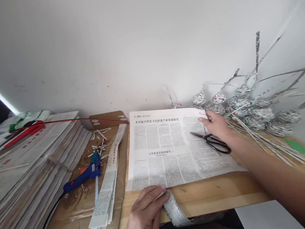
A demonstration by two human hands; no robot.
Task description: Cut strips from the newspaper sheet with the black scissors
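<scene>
A newspaper sheet (158, 139) lies flat on the wooden table. Its upper right corner is pinched between the thumb and fingers of my right hand (216, 124). Black-handled scissors (214, 143) rest on the sheet, just below that hand. At the near edge, my left hand (149, 208) is closed on a curled newspaper strip (176, 211), which bends down past the table edge. The left fingertips are close to the sheet's lower edge; whether they touch it I cannot tell.
Left of the sheet, a blue glue gun (85, 174) and folded paper strips (108, 186) lie on cardboard (71, 223). Further left stands a tall newspaper stack (47, 166). Several woven paper pieces (250, 106) and a bundle of paper rods (272, 139) occupy the right side by the wall.
</scene>
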